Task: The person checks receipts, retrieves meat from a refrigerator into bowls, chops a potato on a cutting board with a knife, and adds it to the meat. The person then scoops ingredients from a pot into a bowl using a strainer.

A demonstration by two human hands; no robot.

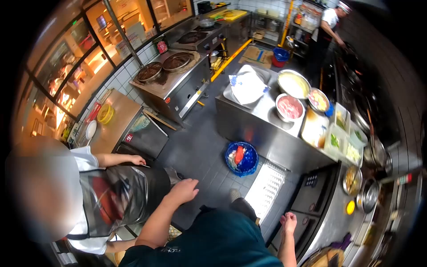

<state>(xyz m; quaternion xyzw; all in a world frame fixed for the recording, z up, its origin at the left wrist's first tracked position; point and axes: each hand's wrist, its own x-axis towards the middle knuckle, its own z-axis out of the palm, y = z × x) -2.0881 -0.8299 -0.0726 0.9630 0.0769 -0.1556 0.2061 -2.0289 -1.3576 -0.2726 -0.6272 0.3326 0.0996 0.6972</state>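
My left hand [184, 191] is in front of my body, loosely curled, with nothing visible in it. Lower on the right, my right hand [288, 222] hangs beside the steel counter with its fingers curled in; I see nothing in it either. On the floor ahead stands a blue-lined bin [241, 159] with red and pale waste inside. To my left is a person in a dark apron [129, 191], close to my left forearm.
A steel table ahead carries a bowl of pink meat [289, 107], a larger pale-filled bowl [294, 84] and several food tubs [334, 137]. A floor drain grate [267, 189] lies right of the bin. Stoves [167, 84] stand ahead left; another person [327, 29] works at the back right.
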